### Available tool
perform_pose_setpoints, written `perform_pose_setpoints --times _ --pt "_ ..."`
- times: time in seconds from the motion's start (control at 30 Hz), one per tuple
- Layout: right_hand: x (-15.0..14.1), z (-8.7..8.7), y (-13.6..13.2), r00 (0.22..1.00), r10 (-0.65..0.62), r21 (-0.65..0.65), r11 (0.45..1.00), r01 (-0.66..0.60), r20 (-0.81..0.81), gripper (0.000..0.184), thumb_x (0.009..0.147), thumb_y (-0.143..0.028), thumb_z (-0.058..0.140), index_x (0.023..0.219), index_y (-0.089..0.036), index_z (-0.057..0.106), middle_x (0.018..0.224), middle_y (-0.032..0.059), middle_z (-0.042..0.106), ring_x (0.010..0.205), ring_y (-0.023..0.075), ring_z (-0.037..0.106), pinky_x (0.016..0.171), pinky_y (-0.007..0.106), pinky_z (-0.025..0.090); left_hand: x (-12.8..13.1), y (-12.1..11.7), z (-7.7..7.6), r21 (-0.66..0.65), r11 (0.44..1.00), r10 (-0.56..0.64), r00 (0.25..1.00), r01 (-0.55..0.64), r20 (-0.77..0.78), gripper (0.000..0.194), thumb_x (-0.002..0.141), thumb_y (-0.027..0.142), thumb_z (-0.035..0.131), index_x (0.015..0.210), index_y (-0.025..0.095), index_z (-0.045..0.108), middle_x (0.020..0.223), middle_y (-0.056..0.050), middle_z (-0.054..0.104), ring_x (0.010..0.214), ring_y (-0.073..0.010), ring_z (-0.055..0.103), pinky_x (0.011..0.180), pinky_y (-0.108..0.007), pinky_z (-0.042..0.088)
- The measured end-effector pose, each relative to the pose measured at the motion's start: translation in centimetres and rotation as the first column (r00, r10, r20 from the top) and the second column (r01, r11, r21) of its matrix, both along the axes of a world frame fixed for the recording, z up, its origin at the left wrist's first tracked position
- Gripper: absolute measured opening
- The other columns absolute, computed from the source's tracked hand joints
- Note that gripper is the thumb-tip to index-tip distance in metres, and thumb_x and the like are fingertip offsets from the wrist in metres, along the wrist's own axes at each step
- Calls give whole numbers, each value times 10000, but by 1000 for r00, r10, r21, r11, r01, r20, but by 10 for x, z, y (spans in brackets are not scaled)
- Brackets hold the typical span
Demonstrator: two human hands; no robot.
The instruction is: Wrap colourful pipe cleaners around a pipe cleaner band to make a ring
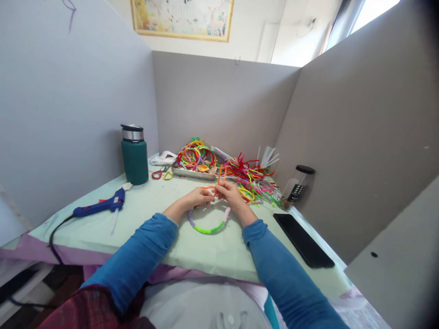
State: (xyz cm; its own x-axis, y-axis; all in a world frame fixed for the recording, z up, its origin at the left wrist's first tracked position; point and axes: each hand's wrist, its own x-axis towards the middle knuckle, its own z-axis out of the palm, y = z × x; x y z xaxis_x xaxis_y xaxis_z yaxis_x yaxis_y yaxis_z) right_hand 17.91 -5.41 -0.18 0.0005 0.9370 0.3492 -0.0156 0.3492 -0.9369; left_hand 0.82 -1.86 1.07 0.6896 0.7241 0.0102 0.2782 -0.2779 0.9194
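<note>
Between my two hands, over the middle of the table, is an orange pipe cleaner (pixel 220 173) with its bent ends standing up past my fingers. My left hand (pixel 198 198) is closed in a pinch at one part of it. Close beside it, my right hand (pixel 229 193) pinches the same orange piece, fingertips nearly touching the left ones. Just below the hands curves a hoop wrapped in purple, green and pink fuzzy sections (pixel 208 231). The hoop's far side is hidden behind my hands, so I cannot tell whether the orange piece is joined to it.
A metal tray (pixel 192 173) holds colourful pipe-cleaner rings, with loose pipe cleaners (pixel 247 168) heaped beside it. Red-and-yellow-handled scissors (pixel 168 175) lie left of centre. A green bottle (pixel 135 160), blue glue gun (pixel 99 208), black phone (pixel 303 240) and clear jar (pixel 297 186) stand around. Grey partitions enclose the table.
</note>
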Motion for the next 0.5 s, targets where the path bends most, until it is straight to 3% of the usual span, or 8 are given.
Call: perform_pose_setpoints --times 0.27,0.5 --pt "-2 2 0 986 -90 57 995 83 141 237 711 -403 657 725 -170 622 655 2 625 582 113 534 553 227 424 0 -3 1 -64 998 16 1000 -15 22 382 662 494 682 684 158 502 535 49 463 356 -35 288 376 -225 157" --pt "-5 2 0 971 -102 122 989 77 214 234 686 -405 675 681 -181 607 608 -16 581 585 120 515 560 236 411 1 -4 2 -136 990 47 998 -42 32 391 661 464 711 664 175 448 504 74 371 368 -29 235 396 -228 101"
